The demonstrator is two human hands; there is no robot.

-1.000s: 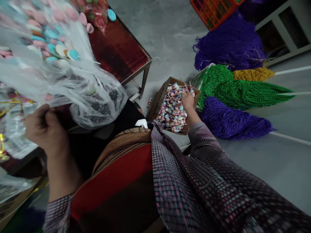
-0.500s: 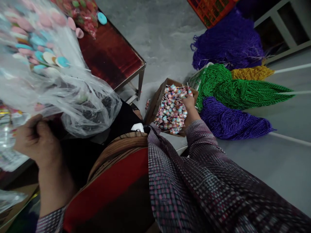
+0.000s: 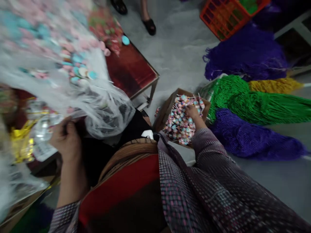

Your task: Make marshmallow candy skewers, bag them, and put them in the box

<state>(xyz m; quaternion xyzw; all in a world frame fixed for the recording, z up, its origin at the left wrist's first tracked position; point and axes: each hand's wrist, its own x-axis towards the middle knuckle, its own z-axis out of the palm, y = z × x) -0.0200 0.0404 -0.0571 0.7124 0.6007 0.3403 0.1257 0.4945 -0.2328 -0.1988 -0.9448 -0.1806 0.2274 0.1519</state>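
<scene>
My left hand [image 3: 66, 137] is closed in a pinch at the lower edge of a large clear plastic bag [image 3: 109, 97]. Pink, blue and white round sweets [image 3: 79, 66] fill the bag, blurred toward its top. On the other side, my right hand [image 3: 193, 113] reaches down into an open cardboard box [image 3: 165, 108] full of small wrapped lollipops [image 3: 178, 121] with white sticks. Its fingertips are among the lollipops, and whether they grip any is hidden.
A dark red table [image 3: 131, 69] carries a bag of red and green sweets [image 3: 109, 30]. Right of the box hang green bead strands [image 3: 245, 97] and purple strands [image 3: 233, 134]. An orange crate [image 3: 222, 17] stands behind. Another person's feet [image 3: 149, 26] show at the top.
The whole view has shifted, so everything sits farther right and slightly lower. Another person's feet have come into sight. My right hand has moved slightly within the lollipop box; my left stays at the bag's edge.
</scene>
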